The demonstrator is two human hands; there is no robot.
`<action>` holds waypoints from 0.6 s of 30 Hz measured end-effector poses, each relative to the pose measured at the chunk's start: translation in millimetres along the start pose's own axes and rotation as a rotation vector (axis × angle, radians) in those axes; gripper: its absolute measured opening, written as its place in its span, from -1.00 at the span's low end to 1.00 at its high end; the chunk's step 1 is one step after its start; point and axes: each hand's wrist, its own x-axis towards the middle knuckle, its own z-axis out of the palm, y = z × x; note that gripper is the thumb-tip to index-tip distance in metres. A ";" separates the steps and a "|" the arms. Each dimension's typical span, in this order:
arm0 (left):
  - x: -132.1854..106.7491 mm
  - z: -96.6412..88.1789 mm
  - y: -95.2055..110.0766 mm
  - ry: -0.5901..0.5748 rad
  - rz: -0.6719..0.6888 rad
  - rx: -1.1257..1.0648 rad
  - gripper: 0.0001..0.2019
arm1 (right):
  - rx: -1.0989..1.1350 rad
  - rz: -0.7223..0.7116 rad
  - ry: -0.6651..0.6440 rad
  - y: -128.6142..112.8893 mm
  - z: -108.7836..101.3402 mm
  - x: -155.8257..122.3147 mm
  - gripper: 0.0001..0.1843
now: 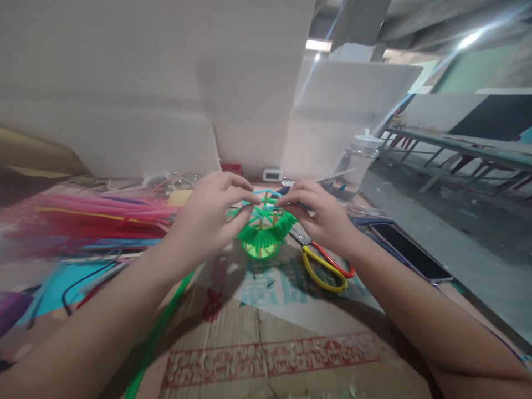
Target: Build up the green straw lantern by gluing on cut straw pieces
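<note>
A small green model (264, 235), built of straws with a fringed green roof on thin posts and a round green base, stands on the cardboard-covered table (266, 354). My left hand (210, 219) pinches the left edge of its roof, fingers closed on a green straw piece. My right hand (322, 213) pinches the right edge of the roof, where a blue straw piece shows between the fingertips. Both hands meet over the top of the model.
Yellow-and-red-handled scissors (326, 266) lie just right of the model. A pile of pink, red and purple straws (91, 219) fills the left. A phone (409, 252) lies at the right edge. A long green straw (158, 332) runs under my left forearm. White boards stand behind.
</note>
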 end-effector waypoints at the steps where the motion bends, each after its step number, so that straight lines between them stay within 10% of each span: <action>1: -0.5 0.4 1.0 -0.011 0.007 0.009 -0.83 | 0.002 -0.001 0.000 0.6 0.6 -0.6 -0.79; 18: -8.7 11.8 -1.5 -0.114 0.016 0.044 -0.75 | 0.065 0.163 0.075 -14.5 11.3 -15.4 -0.86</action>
